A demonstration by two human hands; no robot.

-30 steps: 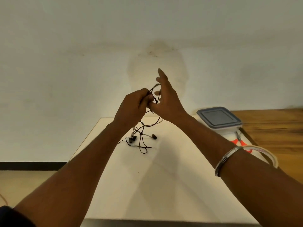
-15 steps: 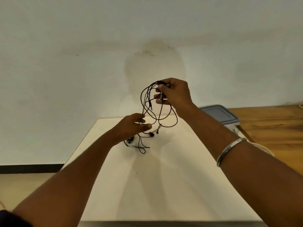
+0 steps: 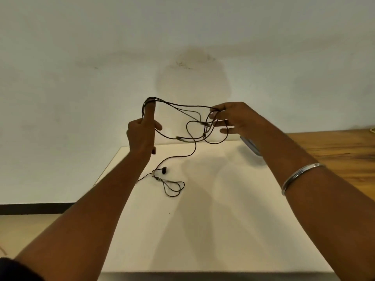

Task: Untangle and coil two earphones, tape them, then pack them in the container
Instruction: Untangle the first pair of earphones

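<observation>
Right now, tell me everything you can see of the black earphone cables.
The thin black earphone cables are a tangle of slack strands held up in the air. Several loops hang over the raised index finger of the left hand and stretch across to the right hand, which pinches a bunch. Small inline pieces sit on the strands between the hands. One strand drops to the white table, where a black earbud and a loose loop lie.
</observation>
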